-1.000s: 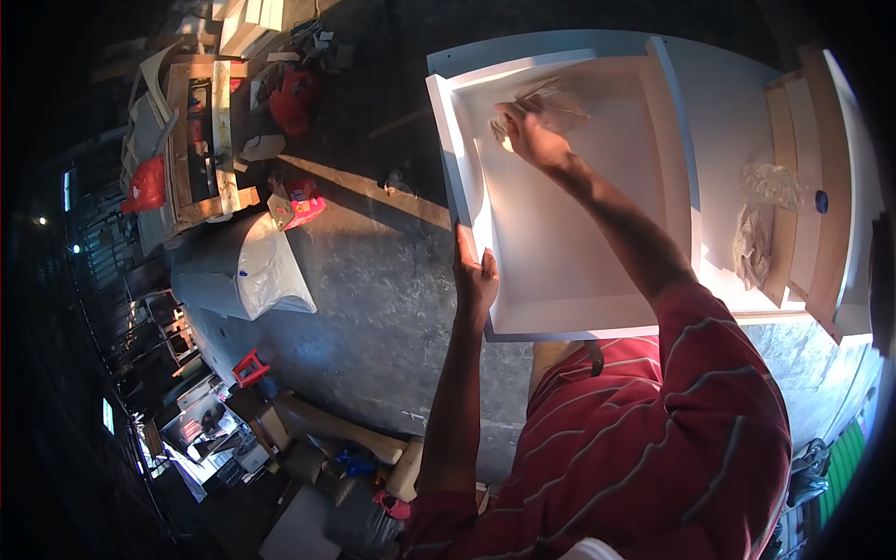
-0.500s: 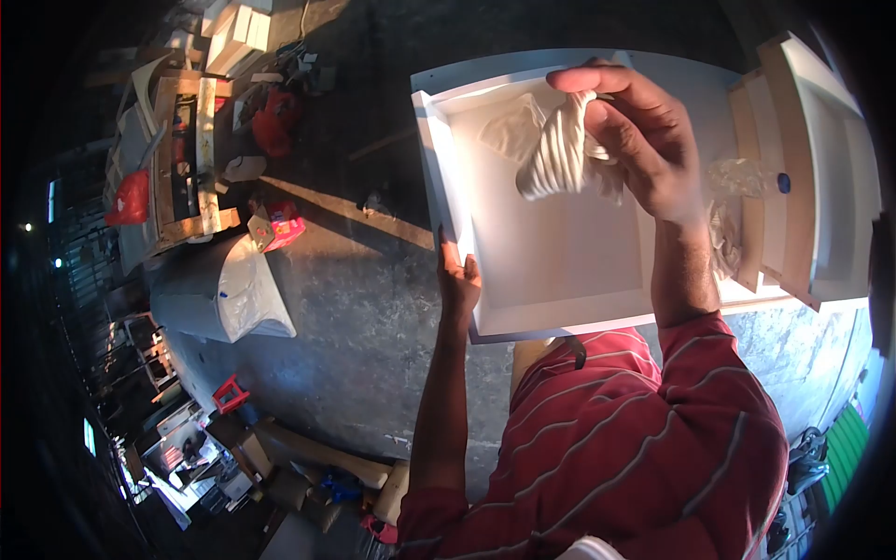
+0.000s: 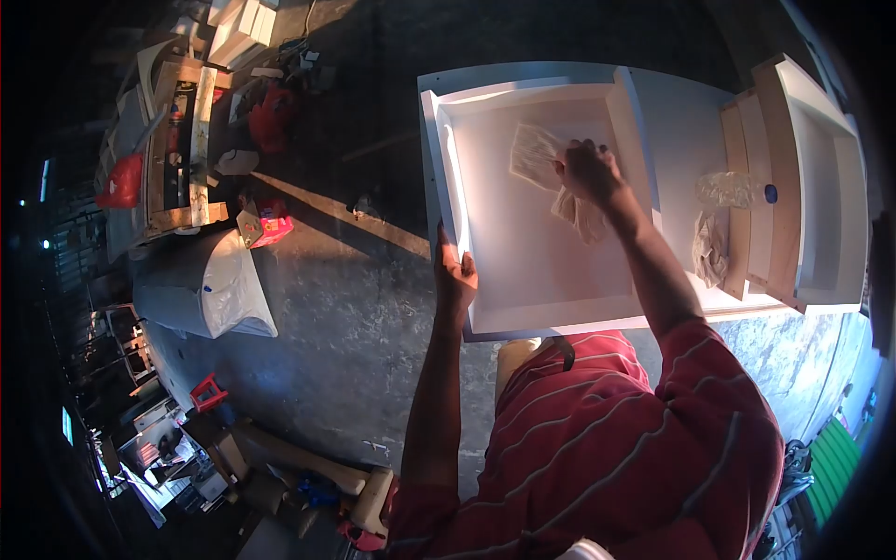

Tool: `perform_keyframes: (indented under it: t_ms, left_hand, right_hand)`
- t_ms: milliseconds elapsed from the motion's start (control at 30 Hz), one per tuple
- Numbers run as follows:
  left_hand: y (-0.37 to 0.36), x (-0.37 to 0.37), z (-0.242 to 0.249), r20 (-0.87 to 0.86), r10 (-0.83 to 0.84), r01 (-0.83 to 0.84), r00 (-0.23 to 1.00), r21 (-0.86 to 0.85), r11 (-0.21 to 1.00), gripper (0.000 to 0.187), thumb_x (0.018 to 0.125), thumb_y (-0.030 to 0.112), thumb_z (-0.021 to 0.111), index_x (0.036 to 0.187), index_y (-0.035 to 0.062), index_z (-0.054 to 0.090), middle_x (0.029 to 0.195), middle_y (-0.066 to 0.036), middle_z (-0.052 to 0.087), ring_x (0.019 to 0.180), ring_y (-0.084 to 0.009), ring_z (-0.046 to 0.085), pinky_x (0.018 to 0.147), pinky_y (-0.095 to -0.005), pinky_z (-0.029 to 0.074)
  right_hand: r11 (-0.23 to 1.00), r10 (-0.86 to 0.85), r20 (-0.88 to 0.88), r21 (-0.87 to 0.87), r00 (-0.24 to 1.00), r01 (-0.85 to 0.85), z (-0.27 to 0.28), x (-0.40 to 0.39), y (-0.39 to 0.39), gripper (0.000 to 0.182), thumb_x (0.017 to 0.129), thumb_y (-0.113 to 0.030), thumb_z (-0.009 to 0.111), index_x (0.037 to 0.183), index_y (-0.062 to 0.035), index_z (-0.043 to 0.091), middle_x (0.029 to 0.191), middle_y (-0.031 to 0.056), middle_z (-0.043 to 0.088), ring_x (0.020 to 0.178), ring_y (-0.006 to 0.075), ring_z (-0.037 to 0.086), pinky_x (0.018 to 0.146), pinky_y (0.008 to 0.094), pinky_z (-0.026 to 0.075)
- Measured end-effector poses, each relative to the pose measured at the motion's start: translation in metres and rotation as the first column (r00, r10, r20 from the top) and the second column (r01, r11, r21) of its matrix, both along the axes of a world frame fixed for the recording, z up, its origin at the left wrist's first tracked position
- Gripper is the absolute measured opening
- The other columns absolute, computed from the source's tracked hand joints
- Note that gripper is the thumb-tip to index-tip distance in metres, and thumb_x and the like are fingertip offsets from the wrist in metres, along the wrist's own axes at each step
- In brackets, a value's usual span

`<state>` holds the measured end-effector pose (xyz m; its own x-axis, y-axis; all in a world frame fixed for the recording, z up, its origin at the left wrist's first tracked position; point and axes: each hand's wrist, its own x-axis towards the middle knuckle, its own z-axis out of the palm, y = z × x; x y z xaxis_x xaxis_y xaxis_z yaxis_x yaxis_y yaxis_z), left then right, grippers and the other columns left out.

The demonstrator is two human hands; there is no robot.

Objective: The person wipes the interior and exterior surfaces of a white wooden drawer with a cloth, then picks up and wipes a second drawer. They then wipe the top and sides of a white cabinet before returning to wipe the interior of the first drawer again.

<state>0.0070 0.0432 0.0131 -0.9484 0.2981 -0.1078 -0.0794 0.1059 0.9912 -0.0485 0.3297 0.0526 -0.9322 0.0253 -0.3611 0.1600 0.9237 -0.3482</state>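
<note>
My left hand [image 3: 455,280] is wrapped around the left side wall of a shallow white box [image 3: 551,317], thumb on the inner side. Over the floor of this box, my right hand [image 3: 591,173] is closed on a crumpled pale cloth [image 3: 581,219]. Part of the cloth spreads out flat to the left of the knuckles, and a folded end trails below them. The right fingertips are mostly hidden from above.
Right of the box, a clear plastic bottle [image 3: 728,189] with a blue cap lies by a crumpled rag [image 3: 709,250]. Beyond them stands another white box [image 3: 831,187] with wooden sides. A wooden rack [image 3: 201,140] and a red stool [image 3: 208,393] are at left.
My right hand has gone down from above the box to its floor, taking the cloth along. The raised, dangling cloth is now low in the box. My left hand keeps its hold.
</note>
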Motion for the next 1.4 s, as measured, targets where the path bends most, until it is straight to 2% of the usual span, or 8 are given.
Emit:
perform_keyframes:
  t_ms: [133,333,600,800,1200,1267,1333,1400]
  left_hand:
    - [0.001,0.001,0.005,-0.08,-0.017,0.006,0.997,-0.139,0.99,0.061,0.085,0.001,0.04,0.141,0.001,0.018,0.135,-0.02,0.033,0.121,-0.0288,0.038,0.1,-0.0333,0.032]
    - [-0.011,0.008,-0.014,-0.194,-0.039,-0.069,0.98,-0.521,0.851,0.061,0.085,0.006,0.043,0.14,-0.0014,0.017,0.136,-0.026,0.033,0.123,-0.0362,0.038,0.102,-0.0375,0.031]
    - [-0.008,0.003,-0.004,-0.125,-0.019,-0.04,0.992,-0.448,0.893,0.061,0.086,0.006,0.044,0.14,-0.004,0.016,0.134,-0.03,0.034,0.121,-0.0419,0.039,0.101,-0.0391,0.033]
    - [-0.002,0.004,0.008,-0.011,0.022,-0.024,1.0,-0.303,0.953,0.059,0.09,0.013,0.043,0.139,-0.005,0.015,0.133,-0.03,0.035,0.121,-0.0386,0.041,0.099,-0.0368,0.035]
    - [-0.006,0.001,-0.006,-0.161,-0.023,-0.056,0.987,-0.467,0.883,0.062,0.083,0.004,0.045,0.139,-0.0045,0.018,0.136,-0.029,0.033,0.124,-0.0396,0.038,0.102,-0.0376,0.032]
    - [-0.007,0.001,-0.009,-0.202,-0.027,-0.066,0.979,-0.439,0.896,0.065,0.079,-0.002,0.044,0.139,-0.0037,0.019,0.136,-0.028,0.033,0.125,-0.0394,0.037,0.103,-0.0378,0.032]
    - [-0.012,0.001,-0.021,-0.207,-0.02,-0.074,0.978,-0.438,0.896,0.065,0.079,-0.004,0.043,0.139,-0.0026,0.019,0.134,-0.026,0.036,0.122,-0.0383,0.04,0.101,-0.037,0.034]
    - [-0.01,0.0,-0.02,-0.174,-0.017,-0.053,0.985,-0.391,0.919,0.066,0.078,-0.006,0.041,0.14,0.0001,0.02,0.13,-0.023,0.04,0.116,-0.0335,0.045,0.096,-0.0344,0.038]
  right_hand:
    - [0.998,0.04,-0.682,0.055,0.73,-0.003,-0.082,0.011,-0.026,0.032,0.082,-0.014,0.055,0.113,-0.0088,0.059,0.125,0.0123,0.052,0.12,0.0299,0.044,0.099,0.0452,0.034]
    - [0.984,0.159,-0.607,0.03,0.779,-0.177,-0.134,-0.039,-0.076,0.045,0.082,-0.017,0.052,0.126,-0.0098,0.047,0.138,0.0072,0.038,0.122,0.0309,0.036,0.1,0.0467,0.031]
    - [0.984,0.148,-0.214,-0.067,0.966,-0.165,-0.055,-0.097,-0.1,0.041,0.081,-0.006,0.045,0.122,-0.0103,0.048,0.137,0.0042,0.04,0.121,0.0251,0.037,0.103,0.0402,0.029]
    - [0.895,0.432,-0.403,0.304,0.807,-0.328,-0.081,-0.11,-0.093,0.035,0.085,-0.016,0.047,0.118,-0.0062,0.051,0.13,0.008,0.047,0.12,0.0216,0.039,0.097,0.0374,0.033]
    - [0.989,0.095,-0.127,-0.1,0.987,-0.108,-0.037,-0.063,-0.089,0.031,0.079,-0.012,0.054,0.11,-0.0097,0.058,0.12,0.0128,0.051,0.112,0.0305,0.047,0.091,0.0459,0.04]
    - [0.9,-0.114,-0.352,-0.432,0.929,-0.054,-0.05,-0.043,-0.063,0.024,0.08,-0.016,0.056,0.103,-0.01,0.061,0.106,0.0151,0.057,0.101,0.0346,0.053,0.086,0.0455,0.044]
    - [0.959,-0.243,-0.774,-0.281,0.584,0.027,-0.077,-0.028,-0.036,0.029,0.078,-0.021,0.058,0.105,-0.0088,0.057,0.094,0.0144,0.059,0.095,0.034,0.056,0.077,0.0438,0.047]
    - [0.942,-0.327,-0.673,-0.177,0.664,0.285,-0.086,-0.019,-0.015,0.028,0.077,-0.018,0.059,0.103,-0.0086,0.056,0.09,0.0136,0.058,0.09,0.0329,0.056,0.075,0.0427,0.047]
